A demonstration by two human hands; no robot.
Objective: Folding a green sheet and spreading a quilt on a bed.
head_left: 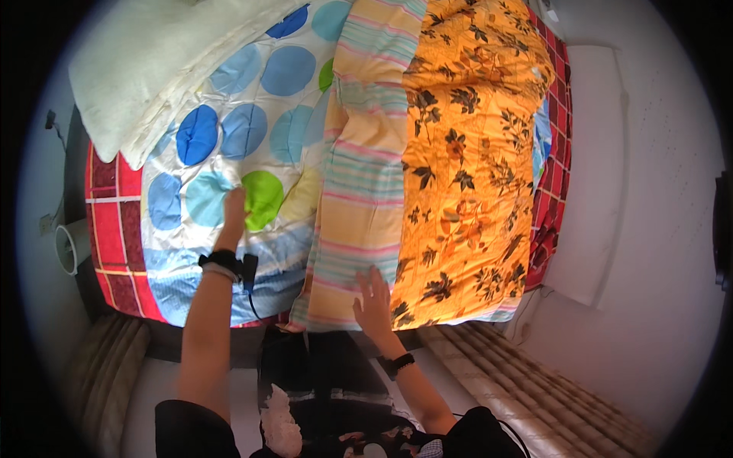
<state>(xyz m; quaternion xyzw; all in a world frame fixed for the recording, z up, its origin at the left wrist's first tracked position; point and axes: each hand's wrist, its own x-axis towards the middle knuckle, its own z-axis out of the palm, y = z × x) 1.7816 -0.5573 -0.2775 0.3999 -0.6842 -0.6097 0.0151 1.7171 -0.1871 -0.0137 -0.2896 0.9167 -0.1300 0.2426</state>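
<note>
My left hand (234,208) is on a white quilt (290,177) with large blue and green dots, between a pale blue dot and the bright green one. Its fingers look closed on the cloth, which puckers just beyond them; the fingertips are hidden. Flat on a striped cloth band (365,191) in pink, mint and cream lies my right hand (374,301), fingers apart and holding nothing. That band runs along the left side of an orange quilt (467,183) with dark leaf and flower prints. Both quilts are spread over the bed, side by side.
A thick cream-white quilt (134,76) is heaped at the far left. Red checked bedding (118,229) shows at both sides of the bed. Brown curtains (519,374) hang near me on the right. A white cylindrical object (70,246) stands left, a white panel (595,175) right.
</note>
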